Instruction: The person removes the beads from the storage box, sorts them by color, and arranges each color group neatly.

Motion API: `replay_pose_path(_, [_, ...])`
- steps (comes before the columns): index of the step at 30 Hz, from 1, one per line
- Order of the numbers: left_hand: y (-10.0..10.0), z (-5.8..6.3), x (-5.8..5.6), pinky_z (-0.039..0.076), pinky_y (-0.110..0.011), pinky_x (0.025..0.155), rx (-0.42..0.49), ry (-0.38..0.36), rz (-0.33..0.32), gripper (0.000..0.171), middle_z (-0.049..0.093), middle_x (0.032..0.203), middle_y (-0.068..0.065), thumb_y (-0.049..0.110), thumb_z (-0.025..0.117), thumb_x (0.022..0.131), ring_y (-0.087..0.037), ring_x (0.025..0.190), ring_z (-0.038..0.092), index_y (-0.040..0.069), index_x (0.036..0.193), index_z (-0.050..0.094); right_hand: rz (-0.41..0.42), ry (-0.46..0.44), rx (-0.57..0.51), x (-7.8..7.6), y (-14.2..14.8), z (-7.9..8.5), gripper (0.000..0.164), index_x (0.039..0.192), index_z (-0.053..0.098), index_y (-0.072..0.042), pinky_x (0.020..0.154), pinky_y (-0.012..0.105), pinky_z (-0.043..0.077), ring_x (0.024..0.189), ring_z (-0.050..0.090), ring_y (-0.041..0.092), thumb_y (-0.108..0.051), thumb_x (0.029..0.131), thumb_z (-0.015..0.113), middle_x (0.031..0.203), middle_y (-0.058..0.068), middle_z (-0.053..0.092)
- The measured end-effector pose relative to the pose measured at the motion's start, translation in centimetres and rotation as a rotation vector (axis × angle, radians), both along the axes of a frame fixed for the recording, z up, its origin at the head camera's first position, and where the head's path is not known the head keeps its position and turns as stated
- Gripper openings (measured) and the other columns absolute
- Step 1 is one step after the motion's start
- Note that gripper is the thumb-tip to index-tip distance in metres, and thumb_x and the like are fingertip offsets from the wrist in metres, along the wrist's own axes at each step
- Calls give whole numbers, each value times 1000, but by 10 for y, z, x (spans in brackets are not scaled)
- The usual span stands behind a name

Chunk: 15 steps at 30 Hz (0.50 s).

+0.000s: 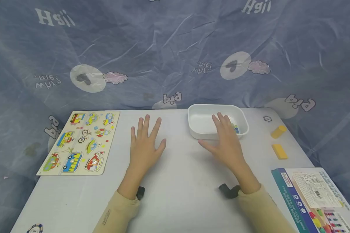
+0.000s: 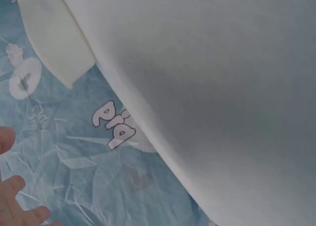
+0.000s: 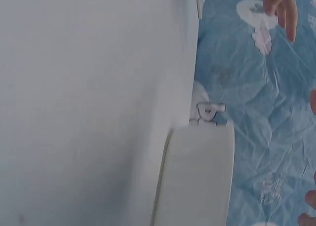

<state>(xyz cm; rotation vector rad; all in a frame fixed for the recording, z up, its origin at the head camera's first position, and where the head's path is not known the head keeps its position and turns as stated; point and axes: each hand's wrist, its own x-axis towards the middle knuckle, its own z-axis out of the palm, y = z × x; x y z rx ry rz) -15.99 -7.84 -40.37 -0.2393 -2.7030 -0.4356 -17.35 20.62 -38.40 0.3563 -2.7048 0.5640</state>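
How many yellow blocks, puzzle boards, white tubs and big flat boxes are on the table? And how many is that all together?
Yellow blocks: 2
Puzzle board: 1
White tub: 1 (the small pieces inside are too tiny to count)
Flat box: 1
Total: 5

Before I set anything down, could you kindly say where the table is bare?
Between left hand and right hand, short of the white tub; also between the puzzle and left sleeve. The right side is crowded: two yellow blocks and a box.
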Motion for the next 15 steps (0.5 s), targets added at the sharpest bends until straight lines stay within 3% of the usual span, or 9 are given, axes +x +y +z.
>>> replay_pose_path(8, [10, -2, -15, 15, -54, 117, 25, -19, -169, 71, 19, 158, -4, 42, 57, 90, -29, 147, 14, 32, 150, 20, 25, -104, -179, -16, 46, -8, 105, 152, 13, -20, 110, 65, 18, 148, 5, 29, -55, 73, 74, 160, 3, 9])
replay_pose_path(15, [25, 4, -29, 26, -42, 116, 227, -81, -345, 66, 30, 154, 0, 36, 59, 91, -22, 143, 26, 30, 148, 26, -27, -144, -233, -36, 81, -20, 111, 153, 8, -17, 115, 58, 12, 148, 5, 32, -49, 72, 78, 160, 7, 6])
